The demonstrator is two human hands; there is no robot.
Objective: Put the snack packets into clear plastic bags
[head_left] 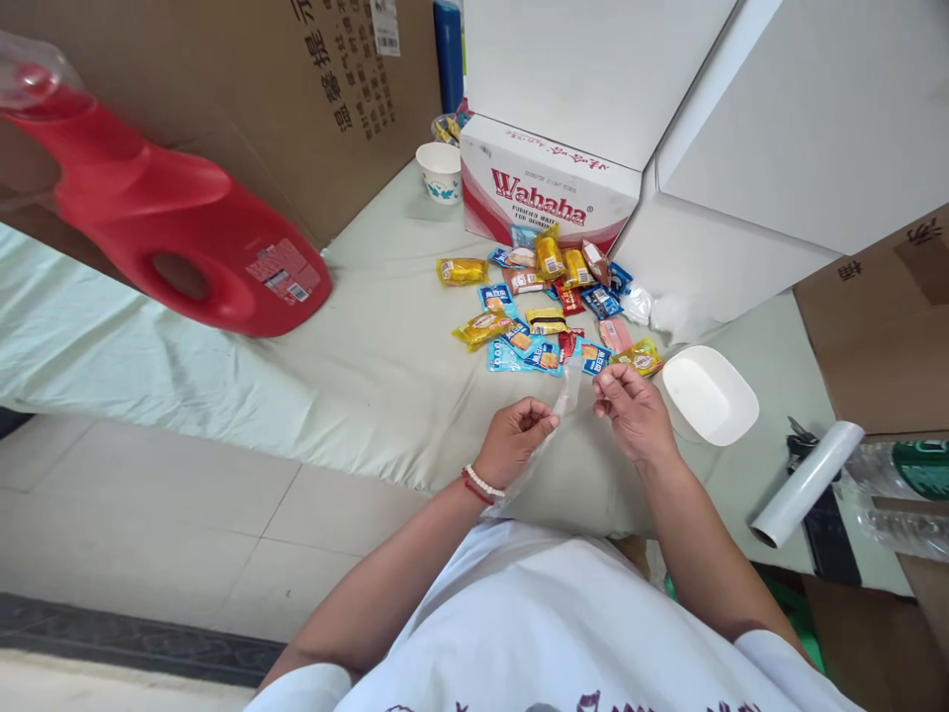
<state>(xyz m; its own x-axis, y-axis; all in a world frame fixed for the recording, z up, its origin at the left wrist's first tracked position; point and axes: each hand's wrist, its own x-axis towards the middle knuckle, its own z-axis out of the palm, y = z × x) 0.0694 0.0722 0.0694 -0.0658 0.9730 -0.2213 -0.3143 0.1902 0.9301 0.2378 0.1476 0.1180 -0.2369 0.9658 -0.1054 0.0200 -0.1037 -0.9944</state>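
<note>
Left hand [517,435]: your thumb and finger are clamped on the clear plastic bag [568,391].
Right hand [630,410]: your fingertips are together, just beside the bag; I cannot tell if they hold something.
Bag position: between your body and the wrapped snacks [547,321].
White bowl [710,396]: it stands near your right hand, on the table [386,326].

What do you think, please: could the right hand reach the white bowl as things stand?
Probably yes: the right hand is close beside the white bowl, and nothing visible stands between them.
</note>
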